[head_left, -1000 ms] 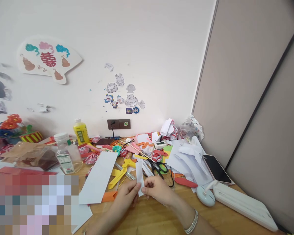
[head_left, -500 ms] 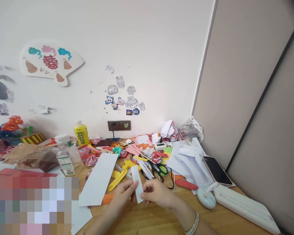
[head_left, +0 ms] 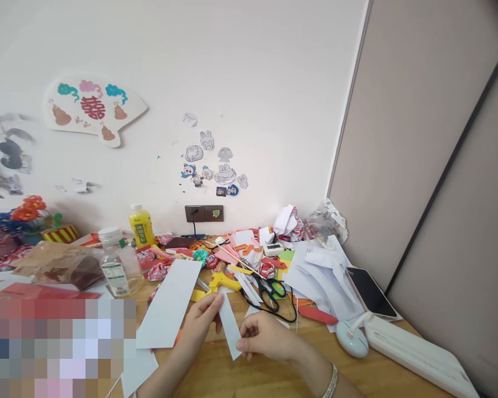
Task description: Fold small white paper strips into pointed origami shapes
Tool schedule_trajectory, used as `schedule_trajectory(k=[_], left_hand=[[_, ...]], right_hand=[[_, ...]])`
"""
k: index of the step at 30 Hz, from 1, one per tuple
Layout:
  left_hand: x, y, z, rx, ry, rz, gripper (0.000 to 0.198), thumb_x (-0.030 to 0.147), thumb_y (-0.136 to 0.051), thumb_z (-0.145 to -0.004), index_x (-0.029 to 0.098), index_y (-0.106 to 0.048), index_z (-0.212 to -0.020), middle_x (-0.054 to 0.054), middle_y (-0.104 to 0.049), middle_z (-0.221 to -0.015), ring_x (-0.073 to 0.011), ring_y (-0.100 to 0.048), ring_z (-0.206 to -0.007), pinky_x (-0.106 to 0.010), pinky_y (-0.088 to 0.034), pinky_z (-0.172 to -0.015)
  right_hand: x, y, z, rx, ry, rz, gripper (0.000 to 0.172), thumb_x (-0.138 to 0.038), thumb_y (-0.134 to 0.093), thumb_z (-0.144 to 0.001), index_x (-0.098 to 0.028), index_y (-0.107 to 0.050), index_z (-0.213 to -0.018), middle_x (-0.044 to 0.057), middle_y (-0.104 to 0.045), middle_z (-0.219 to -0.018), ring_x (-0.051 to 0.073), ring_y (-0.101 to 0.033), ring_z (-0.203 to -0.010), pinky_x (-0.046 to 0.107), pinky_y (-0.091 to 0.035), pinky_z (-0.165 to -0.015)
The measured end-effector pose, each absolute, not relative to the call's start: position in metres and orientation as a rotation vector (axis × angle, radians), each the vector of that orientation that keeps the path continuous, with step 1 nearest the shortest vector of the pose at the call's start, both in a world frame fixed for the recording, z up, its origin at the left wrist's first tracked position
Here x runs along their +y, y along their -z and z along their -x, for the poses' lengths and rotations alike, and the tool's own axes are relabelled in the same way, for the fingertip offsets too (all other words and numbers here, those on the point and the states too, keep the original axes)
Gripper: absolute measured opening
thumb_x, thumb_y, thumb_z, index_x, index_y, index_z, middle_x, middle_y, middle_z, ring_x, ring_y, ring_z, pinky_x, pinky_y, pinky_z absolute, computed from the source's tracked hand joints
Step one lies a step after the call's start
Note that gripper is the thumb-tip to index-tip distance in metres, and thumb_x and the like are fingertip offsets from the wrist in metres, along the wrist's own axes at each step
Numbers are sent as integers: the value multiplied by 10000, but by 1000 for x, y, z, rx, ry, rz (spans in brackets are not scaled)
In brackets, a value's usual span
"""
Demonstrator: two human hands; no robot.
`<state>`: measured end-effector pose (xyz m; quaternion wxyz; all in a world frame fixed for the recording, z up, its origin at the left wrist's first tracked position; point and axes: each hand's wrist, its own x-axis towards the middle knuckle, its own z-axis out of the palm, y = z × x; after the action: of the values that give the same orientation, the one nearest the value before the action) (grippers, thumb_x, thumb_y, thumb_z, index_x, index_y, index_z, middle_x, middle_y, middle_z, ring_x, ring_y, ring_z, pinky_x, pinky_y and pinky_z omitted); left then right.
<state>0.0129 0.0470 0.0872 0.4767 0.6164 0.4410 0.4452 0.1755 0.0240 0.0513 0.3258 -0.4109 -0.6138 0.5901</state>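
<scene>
Over the near part of the wooden table, both hands hold a narrow white paper strip (head_left: 231, 329), tilted with its lower end toward the right. My left hand (head_left: 204, 316) pinches the strip near its upper end. The thumb and fingers of my right hand (head_left: 265, 336) grip its lower right edge. Just beyond the strip lies a yellow glue gun (head_left: 224, 281). Black-handled scissors (head_left: 271, 294) rest past my right hand. A large white paper sheet (head_left: 170, 304) lies left of my left hand.
Paper scraps and red-and-white paper flowers (head_left: 267, 269) cover the back. White papers (head_left: 315, 276), a phone (head_left: 371, 293), a computer mouse (head_left: 352, 338) and a long white device (head_left: 419, 351) are right. A clear jar (head_left: 114, 265) and a yellow bottle (head_left: 142, 225) stand left.
The strip has come lower and leans more. My left hand has shifted up to its upper end, while my right hand stays near the lower end. The view has shifted slightly.
</scene>
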Motion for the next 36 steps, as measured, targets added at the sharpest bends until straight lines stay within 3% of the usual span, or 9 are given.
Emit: schedule_trajectory(k=[13, 17, 25, 36], left_hand=[[53, -77, -12, 1320, -1153, -1586, 425, 539, -453, -738, 203, -384, -488, 75, -421, -376, -97, -394, -398, -204, -310, -442], [52, -76, -14, 1292, -1125, -1571, 412, 539, -440, -741, 205, -409, -503, 65, -467, -381, -112, -444, -408, -208, -339, -454], [51, -68, -15, 1341, -1187, -1566, 408, 523, -457, -743, 203, -418, -493, 73, -446, -362, -119, -466, -404, -210, -361, -467], [47, -79, -15, 1186, -1269, -1426, 356, 484, -488, -723, 190, -472, -524, 55, -506, -385, -132, -509, -411, -213, -380, -448]], right_hand=[[25, -49, -170, -1541, -1515, 1120, 90, -216, -575, -635, -143, -528, -614, -30, -541, -521, 81, -500, -446, 173, -366, -434], [25, -47, -168, -1557, -1420, 1217, 68, -175, -548, -621, -150, -504, -577, -37, -517, -470, 83, -491, -433, 167, -345, -420], [19, -48, -163, -1657, -1513, 1133, 171, -285, -481, -731, -146, -515, -639, -12, -541, -550, 82, -502, -473, 170, -368, -451], [19, -52, -161, -1638, -1384, 1149, 174, -248, -484, -715, -150, -488, -572, -31, -482, -495, 79, -441, -441, 177, -331, -436]])
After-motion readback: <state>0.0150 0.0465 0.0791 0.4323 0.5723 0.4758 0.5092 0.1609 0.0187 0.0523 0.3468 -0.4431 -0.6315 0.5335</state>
